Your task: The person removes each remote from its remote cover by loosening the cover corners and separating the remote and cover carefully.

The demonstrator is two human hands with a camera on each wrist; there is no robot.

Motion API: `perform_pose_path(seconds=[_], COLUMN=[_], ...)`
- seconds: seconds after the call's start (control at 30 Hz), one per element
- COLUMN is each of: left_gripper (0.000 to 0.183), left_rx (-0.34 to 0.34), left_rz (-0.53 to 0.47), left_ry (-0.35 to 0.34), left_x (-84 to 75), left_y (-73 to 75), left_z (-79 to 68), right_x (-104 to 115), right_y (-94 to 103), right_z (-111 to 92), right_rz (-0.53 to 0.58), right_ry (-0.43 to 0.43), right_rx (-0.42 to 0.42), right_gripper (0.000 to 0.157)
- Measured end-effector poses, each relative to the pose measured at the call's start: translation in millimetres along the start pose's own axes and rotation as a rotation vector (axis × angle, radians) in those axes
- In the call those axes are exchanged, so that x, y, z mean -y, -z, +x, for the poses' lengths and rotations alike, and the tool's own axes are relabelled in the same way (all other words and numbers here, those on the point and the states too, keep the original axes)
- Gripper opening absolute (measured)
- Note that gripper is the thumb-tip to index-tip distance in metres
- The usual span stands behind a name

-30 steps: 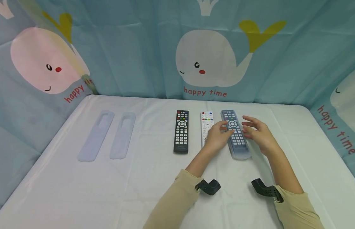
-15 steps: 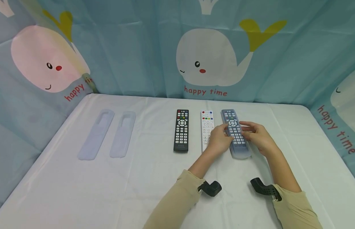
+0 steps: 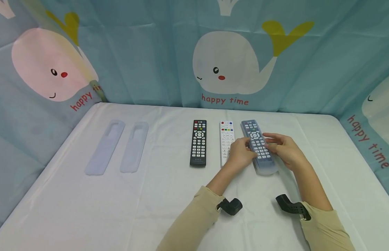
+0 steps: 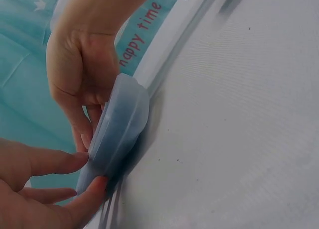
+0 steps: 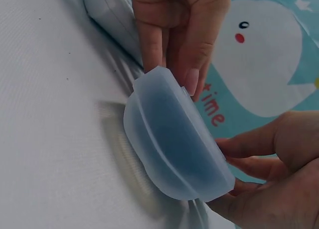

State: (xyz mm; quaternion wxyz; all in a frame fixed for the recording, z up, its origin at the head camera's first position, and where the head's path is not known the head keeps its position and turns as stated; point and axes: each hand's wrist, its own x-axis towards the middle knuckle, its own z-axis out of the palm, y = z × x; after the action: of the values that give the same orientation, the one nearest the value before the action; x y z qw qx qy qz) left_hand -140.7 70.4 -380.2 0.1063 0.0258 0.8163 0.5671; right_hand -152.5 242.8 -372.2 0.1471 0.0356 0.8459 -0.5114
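- Pivoting slightly anticlockwise since half a second ago, the sleeved remote control (image 3: 259, 147) now points its far end nearer 11 o'clock and its near end nearer 5.
- Closing in, the right hand (image 3: 285, 150) was apart from it a second ago; now its fingers pinch the edge at the remote's 3 o'clock.
- Opposite, towards 8 o'clock, the left hand (image 3: 239, 153) grasps the other edge.
- My reading: with both sides secured, handling has begun in earnest, and the sleeve is the part being worked.
- The remote itself sits between 3 and 4 o'clock of the head view's centre, on or just above the white tablecloth (image 3: 166, 209); a shadow hints at lifting, yet contact is hard to judge.
- At its 9 o'clock, the white remote control (image 3: 227, 135) is partly covered by the left hand; farther along lies the black remote control (image 3: 198, 143).
- Fingertips under the sleeve are hidden, and both wrist views miss its button face.
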Motion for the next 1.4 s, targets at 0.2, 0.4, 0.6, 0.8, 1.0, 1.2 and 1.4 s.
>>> perform_pose_path(seconds=[0.2, 0.4, 0.6, 0.8, 1.0, 1.2, 1.4], left_gripper=[0.061, 0.062, 0.061, 0.057, 0.053, 0.051, 0.047], left_rx=[0.001, -0.022, -0.047, -0.061, -0.058, -0.044, -0.022], left_rz=[-0.032, -0.068, -0.107, -0.152, -0.206, -0.247, -0.258], left_ry=[-0.005, -0.011, -0.019, -0.027, -0.028, 0.007, 0.009], left_x=[-2.0, -5.6, -7.7, -9.8, -11.6, -11.8, -9.7], left_y=[3.0, 7.4, 10.2, 12.7, 17.0, 21.1, 23.5], left_z=[2.0, 3.9, 4.4, 4.0, 3.3, 5.1, 6.8], right_x=[3.2, 6.0, 10.3, 15.1, 18.2, 20.8, 21.8], right_y=[1.2, 3.7, 5.7, 6.3, 7.5, 11.4, 12.2], right_z=[-2.7, -4.6, -8.7, -13.2, -15.3, -17.5, -17.0], right_rz=[0.021, 0.051, 0.071, 0.095, 0.089, 0.104, 0.108], right_ry=[0.005, 0.018, 0.037, 0.063, 0.069, 0.080, 0.065], right_rx=[-0.006, -0.022, -0.036, -0.053, -0.057, -0.035, -0.049], right_gripper=[0.059, 0.063, 0.065, 0.066, 0.065, 0.066, 0.064])
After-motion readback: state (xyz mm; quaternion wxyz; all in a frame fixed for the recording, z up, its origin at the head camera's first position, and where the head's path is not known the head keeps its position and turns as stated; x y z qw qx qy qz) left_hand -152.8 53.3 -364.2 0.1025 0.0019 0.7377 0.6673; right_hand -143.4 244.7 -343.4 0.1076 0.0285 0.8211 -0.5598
